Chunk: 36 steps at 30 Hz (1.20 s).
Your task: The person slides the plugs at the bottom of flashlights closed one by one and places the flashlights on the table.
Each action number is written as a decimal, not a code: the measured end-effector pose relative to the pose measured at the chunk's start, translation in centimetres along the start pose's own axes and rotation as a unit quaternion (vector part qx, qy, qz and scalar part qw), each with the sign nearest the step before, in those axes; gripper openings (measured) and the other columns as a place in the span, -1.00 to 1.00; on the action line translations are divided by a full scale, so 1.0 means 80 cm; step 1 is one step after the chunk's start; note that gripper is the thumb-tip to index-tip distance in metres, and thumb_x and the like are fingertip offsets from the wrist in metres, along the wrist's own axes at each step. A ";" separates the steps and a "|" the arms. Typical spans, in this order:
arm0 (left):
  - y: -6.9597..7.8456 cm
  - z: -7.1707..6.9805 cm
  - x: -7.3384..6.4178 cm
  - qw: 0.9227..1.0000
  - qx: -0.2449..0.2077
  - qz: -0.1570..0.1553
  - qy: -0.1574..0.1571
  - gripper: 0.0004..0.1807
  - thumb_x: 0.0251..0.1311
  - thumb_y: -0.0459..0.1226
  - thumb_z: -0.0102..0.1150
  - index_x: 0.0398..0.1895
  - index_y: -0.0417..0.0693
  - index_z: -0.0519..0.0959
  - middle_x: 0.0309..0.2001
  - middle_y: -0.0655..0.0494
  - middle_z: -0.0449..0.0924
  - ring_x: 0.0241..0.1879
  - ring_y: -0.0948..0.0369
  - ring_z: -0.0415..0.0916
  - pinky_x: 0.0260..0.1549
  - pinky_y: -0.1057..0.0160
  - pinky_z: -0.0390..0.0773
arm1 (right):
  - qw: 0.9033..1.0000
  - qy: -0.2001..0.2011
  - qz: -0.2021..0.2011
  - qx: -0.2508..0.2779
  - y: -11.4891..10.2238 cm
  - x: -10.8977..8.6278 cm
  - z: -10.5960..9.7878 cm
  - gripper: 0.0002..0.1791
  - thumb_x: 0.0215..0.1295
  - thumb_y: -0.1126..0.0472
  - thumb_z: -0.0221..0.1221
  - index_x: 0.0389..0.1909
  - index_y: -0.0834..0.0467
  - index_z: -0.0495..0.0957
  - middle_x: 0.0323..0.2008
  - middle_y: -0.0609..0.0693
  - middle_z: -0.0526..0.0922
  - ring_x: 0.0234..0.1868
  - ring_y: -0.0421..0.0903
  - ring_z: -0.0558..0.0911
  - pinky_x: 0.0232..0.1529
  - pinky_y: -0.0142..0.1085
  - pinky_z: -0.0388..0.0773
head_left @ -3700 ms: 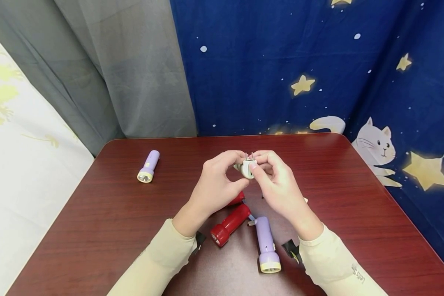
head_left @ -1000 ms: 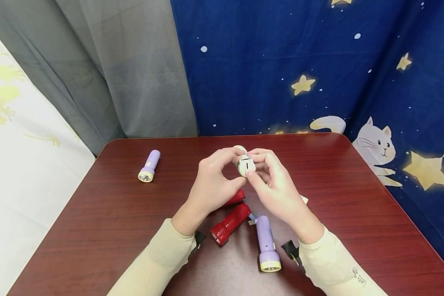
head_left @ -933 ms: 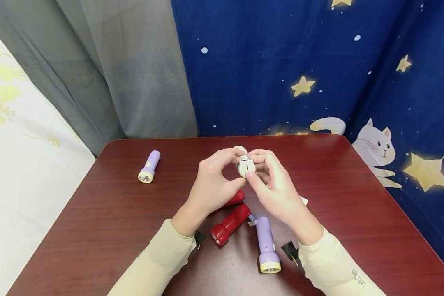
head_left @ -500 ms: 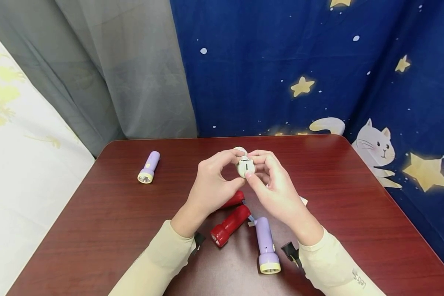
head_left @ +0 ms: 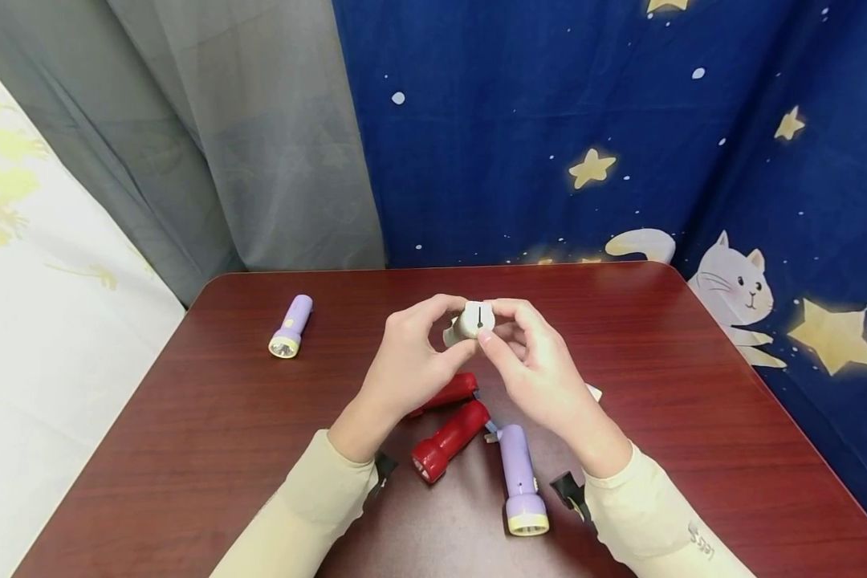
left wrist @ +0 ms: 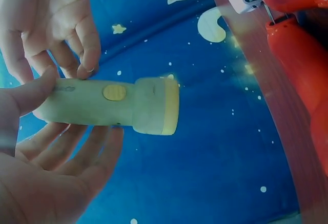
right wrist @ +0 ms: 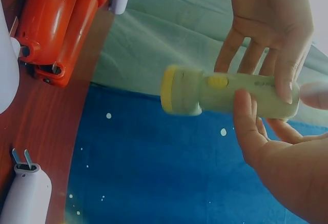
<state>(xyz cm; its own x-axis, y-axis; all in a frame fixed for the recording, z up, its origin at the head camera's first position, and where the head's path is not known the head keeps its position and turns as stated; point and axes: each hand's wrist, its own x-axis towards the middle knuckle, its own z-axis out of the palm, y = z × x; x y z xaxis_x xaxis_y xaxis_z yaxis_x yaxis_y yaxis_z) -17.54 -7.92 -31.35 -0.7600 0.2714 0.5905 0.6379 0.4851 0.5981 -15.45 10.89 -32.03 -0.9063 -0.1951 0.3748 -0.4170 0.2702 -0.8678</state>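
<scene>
Pale green flashlight point(left wrist: 89, 106), yellow at rim point(left wrist: 171, 106) and switch point(left wrist: 114, 92), is pinched by left grip point(head_left: 413, 347) and right grip point(head_left: 542, 365).

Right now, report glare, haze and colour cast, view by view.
Head: pale sheen on the table toward the bottom; left wrist: dim, blue-green cast over the held flashlight; right wrist: pale haze over the curtain, washed-out upper right.

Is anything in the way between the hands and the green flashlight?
Nope, nothing I can see! The left hand grips the green flashlight, and the right hand touches its back end. The red flashlights lie on the table, not in between.
</scene>
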 end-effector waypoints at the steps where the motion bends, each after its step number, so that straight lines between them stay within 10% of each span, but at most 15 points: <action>1: -0.001 -0.001 0.000 1.000 -0.002 -0.003 -0.002 -0.63 0.17 -0.34 0.52 0.06 -0.11 0.72 -0.06 0.03 0.81 -0.18 0.13 0.68 -0.20 0.16 0.70 | 1.000 -0.002 0.000 -0.008 0.000 0.000 -0.001 -0.60 0.52 0.29 0.21 0.32 0.24 0.51 0.18 0.16 0.64 0.04 0.01 0.73 0.07 -0.55 0.66; 10: -0.014 -0.024 0.010 0.992 -0.072 -0.105 0.009 -0.56 0.51 -0.19 0.21 0.37 -0.07 0.58 0.06 -0.07 0.77 -0.12 0.07 0.72 -0.10 0.10 0.73 | 0.998 -0.018 0.017 -0.059 -0.001 -0.002 -0.004 -0.53 0.53 0.17 0.24 0.39 0.13 0.51 0.27 0.02 0.57 0.05 -0.08 0.68 0.15 -0.25 0.73; 16: -0.026 -0.043 0.018 0.977 -0.123 -0.167 0.045 -0.51 0.68 -0.13 -0.18 0.57 0.09 0.33 -0.03 -0.19 0.71 -0.30 -0.02 0.66 -0.39 0.13 0.73 | 0.998 -0.028 0.021 -0.061 0.001 -0.003 -0.005 -0.54 0.52 0.18 0.25 0.38 0.10 0.52 0.30 -0.02 0.55 0.04 -0.10 0.68 0.13 -0.28 0.73; 29: -0.100 -0.082 0.044 0.975 0.074 -0.200 0.064 -0.33 0.37 -0.08 0.22 0.54 -0.01 0.46 0.26 -0.18 0.63 0.05 -0.09 0.56 -0.04 -0.04 0.62 | 0.996 -0.047 0.023 -0.068 0.002 -0.005 -0.005 -0.55 0.51 0.20 0.26 0.36 0.11 0.53 0.31 -0.03 0.54 0.04 -0.09 0.70 0.11 -0.36 0.72; 36: -0.144 -0.128 0.065 0.951 0.129 -0.283 -0.004 -0.25 0.36 0.01 0.35 0.57 0.03 0.42 0.43 -0.26 0.53 0.34 -0.25 0.43 0.14 -0.20 0.65 | 0.996 -0.052 0.025 -0.069 0.004 -0.006 -0.006 -0.56 0.51 0.19 0.26 0.36 0.09 0.54 0.32 -0.05 0.54 0.07 -0.11 0.70 0.12 -0.39 0.70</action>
<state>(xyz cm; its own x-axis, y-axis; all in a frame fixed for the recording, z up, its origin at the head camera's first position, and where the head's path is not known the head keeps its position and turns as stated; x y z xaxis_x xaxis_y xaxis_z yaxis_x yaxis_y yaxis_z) -27.55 -20.62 -29.65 -0.9738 -0.0877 0.2098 0.0767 0.7421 0.6659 -15.20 11.49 -32.29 -0.9170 -0.2728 0.2911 -0.3842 0.4068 -0.8288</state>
